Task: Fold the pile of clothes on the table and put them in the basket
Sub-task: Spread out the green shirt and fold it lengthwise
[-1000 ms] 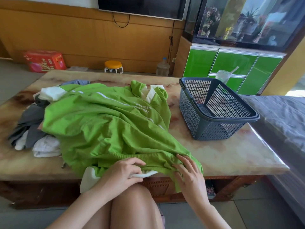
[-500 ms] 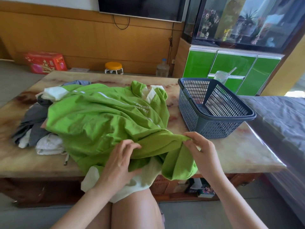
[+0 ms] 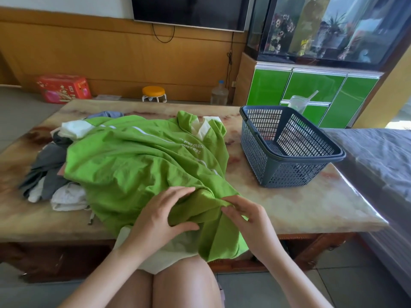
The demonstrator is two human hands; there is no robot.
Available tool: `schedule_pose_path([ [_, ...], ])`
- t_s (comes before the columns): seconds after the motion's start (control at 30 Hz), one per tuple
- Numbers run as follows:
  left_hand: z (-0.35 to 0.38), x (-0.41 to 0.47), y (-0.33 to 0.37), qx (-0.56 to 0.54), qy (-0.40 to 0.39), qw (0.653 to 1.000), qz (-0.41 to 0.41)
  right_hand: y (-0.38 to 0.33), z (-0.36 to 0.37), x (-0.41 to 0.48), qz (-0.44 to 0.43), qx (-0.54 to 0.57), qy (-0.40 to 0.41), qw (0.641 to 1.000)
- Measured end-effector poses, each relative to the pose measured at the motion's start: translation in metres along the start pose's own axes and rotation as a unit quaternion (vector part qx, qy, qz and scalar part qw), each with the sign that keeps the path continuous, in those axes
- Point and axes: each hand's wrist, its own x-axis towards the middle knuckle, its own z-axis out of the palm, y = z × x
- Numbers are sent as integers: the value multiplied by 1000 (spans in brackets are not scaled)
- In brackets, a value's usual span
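Head view: green jacket (image 3: 138, 165) lies spread and rumpled over the centre of the marble table (image 3: 300, 207), collar twd the far edge, white lettering on the chest. Its near end hangs off the table's front edge at bottom centre of the frame, w/ a pale lining showing underneath, over the person's bare knees.

Left hand (image 3: 155, 216), bottom centre: fingers curled over the jacket's ribbed hem (image 3: 211, 198), thumb tucked beneath, gripping a fold of fabric. Right hand (image 3: 246, 218), just right of it: thumb and fingertips pinch the same hem where it bunches up. Hands are close together, not touching.

Left of the jacket and partly under it: rest of the clothes pile (image 3: 49, 174), grey, white and blue pcs, unfolded.

Basket (image 3: 289, 174), dark blue mesh, stands upright on the table at centre right, apart from the jacket; nothing seen inside.

Bkgd: TV (image 3: 189, 12) top centre, red box (image 3: 63, 88) upper left, yellow stool (image 3: 154, 92), green cabinet (image 3: 311, 85) upper right.
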Motion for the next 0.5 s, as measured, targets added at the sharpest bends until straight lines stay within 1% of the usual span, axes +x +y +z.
schedule_pose_path([
  [0.07, 7, 8, 13, -17, -3, 1000, 10, -4, 3, 0, 0, -1, -1, 1000],
  [0.17, 11, 22, 23, 17, 0, 998, 65, -10, 7, -2, -16, -12, -10, 1000],
  [0.23, 8, 24, 20, 37, 5, 996, 83, -11, 7, -3, -19, -9, -21, 1000],
  [0.3, 2, 20, 14, 44, 5, 996, 73, -10, 5, -4, -10, 11, -41, 999],
  [0.4, -11, 11, 2, 47, 4, 998, 31, 0, 1, -7, 13, 20, -53, 998],
  [0.47, -18, 6, -6, 42, -14, 999, 10, 12, -2, -8, 37, 19, -46, 998],
  [0.5, -22, 4, -10, 39, -36, 999, -3, 18, -2, -7, 51, 20, -43, 998],
])
